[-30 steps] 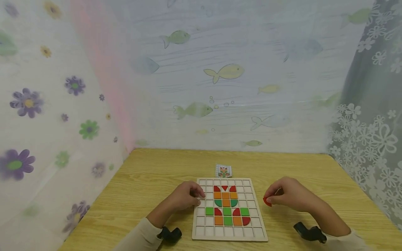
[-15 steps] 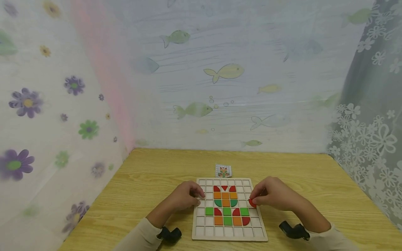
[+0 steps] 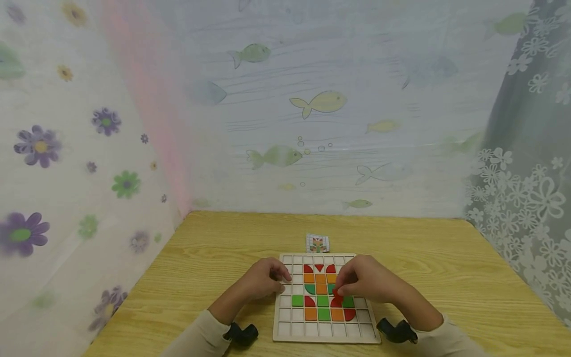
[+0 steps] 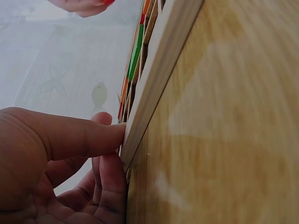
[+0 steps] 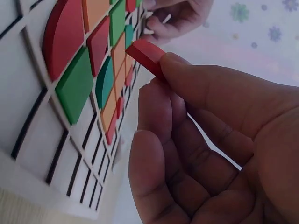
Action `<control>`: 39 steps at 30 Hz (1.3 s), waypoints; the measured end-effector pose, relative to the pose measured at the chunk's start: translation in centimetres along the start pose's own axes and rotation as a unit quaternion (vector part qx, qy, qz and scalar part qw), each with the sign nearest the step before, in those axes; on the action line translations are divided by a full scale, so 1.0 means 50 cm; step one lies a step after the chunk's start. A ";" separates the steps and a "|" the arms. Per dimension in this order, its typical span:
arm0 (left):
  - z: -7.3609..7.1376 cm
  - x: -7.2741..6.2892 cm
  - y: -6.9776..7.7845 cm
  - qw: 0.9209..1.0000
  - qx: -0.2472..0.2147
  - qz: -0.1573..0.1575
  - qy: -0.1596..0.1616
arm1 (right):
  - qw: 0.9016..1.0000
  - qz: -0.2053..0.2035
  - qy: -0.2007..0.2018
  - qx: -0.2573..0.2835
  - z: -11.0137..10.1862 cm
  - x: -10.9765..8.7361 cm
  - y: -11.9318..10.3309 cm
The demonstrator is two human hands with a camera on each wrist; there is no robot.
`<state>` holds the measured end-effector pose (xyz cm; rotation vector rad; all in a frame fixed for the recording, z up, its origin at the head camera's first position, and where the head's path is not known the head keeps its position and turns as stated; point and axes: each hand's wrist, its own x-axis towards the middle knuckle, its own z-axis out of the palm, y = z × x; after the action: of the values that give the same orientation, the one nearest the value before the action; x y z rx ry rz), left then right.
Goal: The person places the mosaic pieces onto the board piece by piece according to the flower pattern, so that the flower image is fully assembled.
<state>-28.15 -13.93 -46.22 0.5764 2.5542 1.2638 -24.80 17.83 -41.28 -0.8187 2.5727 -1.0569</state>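
Observation:
A wooden grid board (image 3: pixel 285 329) bears coloured tiles set in its cells. Orange squares (image 3: pixel 311 314), green squares (image 3: pixel 297 300) and red quarter-round tiles (image 3: pixel 350 314) form a pattern. My left hand (image 3: pixel 263 278) holds the board's left edge; in the left wrist view its thumb (image 4: pixel 88 137) lies against the rim. My right hand (image 3: pixel 368 280) is over the board's right half. Between thumb and fingertips it pinches a red tile with a curved edge (image 5: pixel 148 56), held above the board. Its fingers cover part of the right green rounded tile (image 3: pixel 330 288).
A small printed pattern card (image 3: pixel 317 243) lies just behind the board on the wooden table (image 3: pixel 214 243). Black wrist mounts (image 3: pixel 243 334) sit at both wrists. Curtains with fish (image 3: pixel 327 101) and flowers (image 3: pixel 39 146) surround the table.
My right hand has carried the red tile leftward from the table beside the board to above the pattern's right side. My left hand has stayed at the left edge.

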 end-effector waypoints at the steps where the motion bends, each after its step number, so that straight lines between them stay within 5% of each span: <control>1: 0.000 0.000 0.000 1.000 0.000 0.001 0.000 | 1.000 0.000 -0.002 0.004 0.003 0.002 -0.002; 39: -0.005 -0.005 0.010 1.000 -0.001 0.005 -0.004 | 0.998 -0.004 0.005 0.055 0.131 0.079 -0.078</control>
<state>-27.90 -13.91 -45.66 0.5937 2.5458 1.2637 -23.71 9.55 -43.19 -0.8000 2.4965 -1.1954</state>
